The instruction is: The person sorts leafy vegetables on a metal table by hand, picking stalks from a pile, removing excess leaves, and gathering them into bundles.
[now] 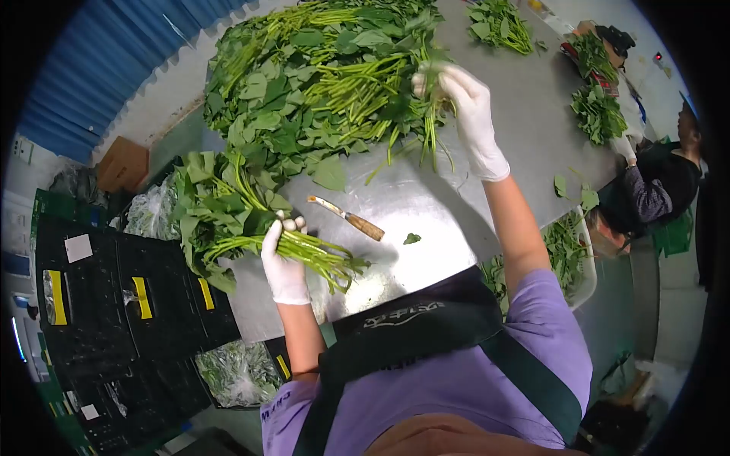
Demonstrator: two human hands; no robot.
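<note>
In its white glove, my left hand (286, 267) is wrapped round a bunch of leafy greens (217, 220), with leaves to the left and cut stem ends pointing right. My right hand (465, 95), also gloved, is closed at the right edge of a big pile of leafy greens (281, 114). Its fingertips pinch a few green stems (430, 125) that hang down. Between my hands a knife (363, 226) with a wooden handle lies on the metal table (403, 266). One loose leaf (411, 239) lies to the right of the handle.
Black crates (163, 266) stand at the left, near bagged greens (239, 372). A white tub of greens (582, 262) is by the table's right edge. Another small bunch (502, 26) lies at the far side. A co-worker (654, 182) at the right handles greens (597, 114).
</note>
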